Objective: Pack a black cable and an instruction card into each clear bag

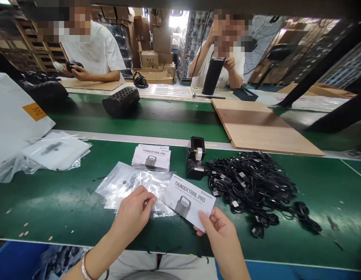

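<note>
My right hand (219, 233) pinches the near corner of a white booklet (188, 198) printed "THUNDER TRAIL PRO", held just above the green table (66, 210). My left hand (134, 212) is closed in a pinch on the edge of a clear plastic bag (126, 184) that lies on a small pile of such bags. A stack of the same booklets (151, 156) lies behind the bags. To the right sits a heap of black cables (253, 186).
A black tape dispenser (195, 159) stands between booklets and cables. White bagged items (52, 149) lie at left, a wooden board (256, 124) at back right. A black speaker (121, 101) rests on the far belt, where two other people work.
</note>
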The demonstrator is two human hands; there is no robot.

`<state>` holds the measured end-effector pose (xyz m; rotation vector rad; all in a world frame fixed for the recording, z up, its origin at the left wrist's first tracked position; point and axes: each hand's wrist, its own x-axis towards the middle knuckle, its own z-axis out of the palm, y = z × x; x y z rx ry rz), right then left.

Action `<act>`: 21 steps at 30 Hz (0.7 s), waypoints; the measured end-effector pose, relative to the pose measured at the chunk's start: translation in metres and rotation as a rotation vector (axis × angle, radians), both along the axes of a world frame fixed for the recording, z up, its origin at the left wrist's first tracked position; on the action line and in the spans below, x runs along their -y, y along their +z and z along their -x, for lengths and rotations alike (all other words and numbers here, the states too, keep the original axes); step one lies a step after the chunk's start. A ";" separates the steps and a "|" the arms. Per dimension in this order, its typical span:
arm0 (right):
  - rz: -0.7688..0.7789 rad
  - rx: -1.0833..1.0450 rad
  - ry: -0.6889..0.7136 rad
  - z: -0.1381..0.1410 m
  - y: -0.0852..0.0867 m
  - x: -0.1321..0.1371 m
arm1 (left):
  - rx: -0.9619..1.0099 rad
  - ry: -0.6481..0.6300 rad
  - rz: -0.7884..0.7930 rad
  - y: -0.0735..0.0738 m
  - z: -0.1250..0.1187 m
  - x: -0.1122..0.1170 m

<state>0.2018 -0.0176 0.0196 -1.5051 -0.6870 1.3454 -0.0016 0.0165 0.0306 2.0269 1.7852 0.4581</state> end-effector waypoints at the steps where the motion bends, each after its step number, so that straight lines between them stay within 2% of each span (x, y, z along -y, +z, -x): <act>1: -0.002 0.017 -0.019 0.004 -0.001 0.001 | 0.004 0.001 -0.003 -0.001 0.000 0.001; 6: 0.000 0.071 -0.015 0.006 -0.002 0.002 | -0.020 0.035 -0.032 -0.001 -0.004 -0.001; 9: -0.001 0.105 -0.019 -0.001 -0.001 0.004 | -0.075 0.055 0.016 0.000 -0.008 -0.009; 14: 0.021 0.080 0.025 -0.008 0.004 0.009 | -0.071 0.021 0.060 0.003 -0.009 -0.017; 21: -0.003 0.049 0.008 0.005 0.004 0.007 | -0.054 -0.024 0.037 0.004 -0.006 -0.011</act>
